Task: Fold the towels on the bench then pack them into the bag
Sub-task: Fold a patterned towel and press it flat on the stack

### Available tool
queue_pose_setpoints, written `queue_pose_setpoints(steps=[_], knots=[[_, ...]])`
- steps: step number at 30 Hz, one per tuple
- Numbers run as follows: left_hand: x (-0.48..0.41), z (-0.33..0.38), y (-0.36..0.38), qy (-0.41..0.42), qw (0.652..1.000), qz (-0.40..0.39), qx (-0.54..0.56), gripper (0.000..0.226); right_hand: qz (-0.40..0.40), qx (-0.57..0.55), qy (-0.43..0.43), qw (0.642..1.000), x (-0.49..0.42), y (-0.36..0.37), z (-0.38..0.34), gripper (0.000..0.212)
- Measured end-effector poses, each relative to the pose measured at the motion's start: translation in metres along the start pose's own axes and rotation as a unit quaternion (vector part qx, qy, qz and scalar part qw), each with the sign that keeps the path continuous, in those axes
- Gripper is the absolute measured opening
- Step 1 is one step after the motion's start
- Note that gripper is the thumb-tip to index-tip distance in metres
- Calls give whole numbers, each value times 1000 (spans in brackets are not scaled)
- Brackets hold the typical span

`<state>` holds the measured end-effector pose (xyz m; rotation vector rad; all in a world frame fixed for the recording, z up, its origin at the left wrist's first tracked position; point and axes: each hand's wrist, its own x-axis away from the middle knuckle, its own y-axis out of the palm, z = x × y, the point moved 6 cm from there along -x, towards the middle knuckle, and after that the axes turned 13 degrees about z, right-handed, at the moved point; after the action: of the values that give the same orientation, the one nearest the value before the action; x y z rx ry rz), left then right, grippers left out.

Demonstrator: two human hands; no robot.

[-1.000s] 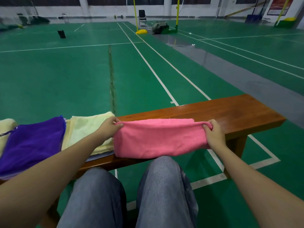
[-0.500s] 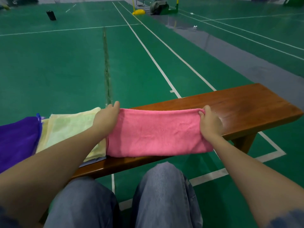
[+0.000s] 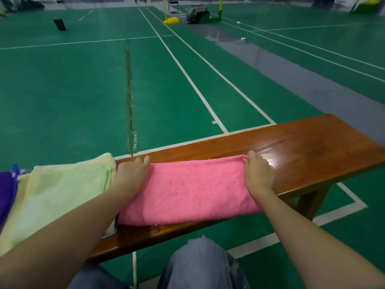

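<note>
A pink towel (image 3: 193, 190) lies folded lengthwise on the brown wooden bench (image 3: 312, 151). My left hand (image 3: 132, 174) rests on the towel's far left corner, fingers over its edge. My right hand (image 3: 257, 174) pinches the far right corner against the bench top. To the left lies a pale green and yellow towel (image 3: 62, 197), and a purple cloth (image 3: 6, 192) shows at the left edge. No bag can be seen on or beside the bench.
The bench's right half is bare wood. My knees in jeans (image 3: 204, 265) sit just below the bench's near edge. Green court floor with white lines stretches beyond. A black object (image 3: 60, 24), a yellow post base (image 3: 171, 20) and a dark bag (image 3: 196, 13) stand far off.
Both hands carried the pink towel's upper edge away from me and laid it flat on the bench. The camera tilted down and closer.
</note>
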<state>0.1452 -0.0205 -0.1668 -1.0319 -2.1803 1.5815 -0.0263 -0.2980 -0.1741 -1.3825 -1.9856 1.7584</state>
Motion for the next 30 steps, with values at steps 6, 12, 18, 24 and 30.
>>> queue_pose_setpoints(steps=[6, 12, 18, 24, 30], knots=[[-1, 4, -19, -50, 997, 50, 35, 36, 34, -11, 30, 999, 0, 2, 5, 22], [37, 36, -22, 16, 977, -54, 207, 55, 14, -57, 102, 993, 8, -12, 5, 39], [68, 37, -17, -9, 971, -131, 199, 65, -105, -16, 74, 992, 30, -28, 6, 57], [91, 36, -10, -75, 939, -205, 267, 77, -241, -114, 99, 959, 47, -33, 2, 65], [97, 37, 1, -81, 931, -210, 287, 79, -288, -230, 117, 922, 50, -40, 3, 48]])
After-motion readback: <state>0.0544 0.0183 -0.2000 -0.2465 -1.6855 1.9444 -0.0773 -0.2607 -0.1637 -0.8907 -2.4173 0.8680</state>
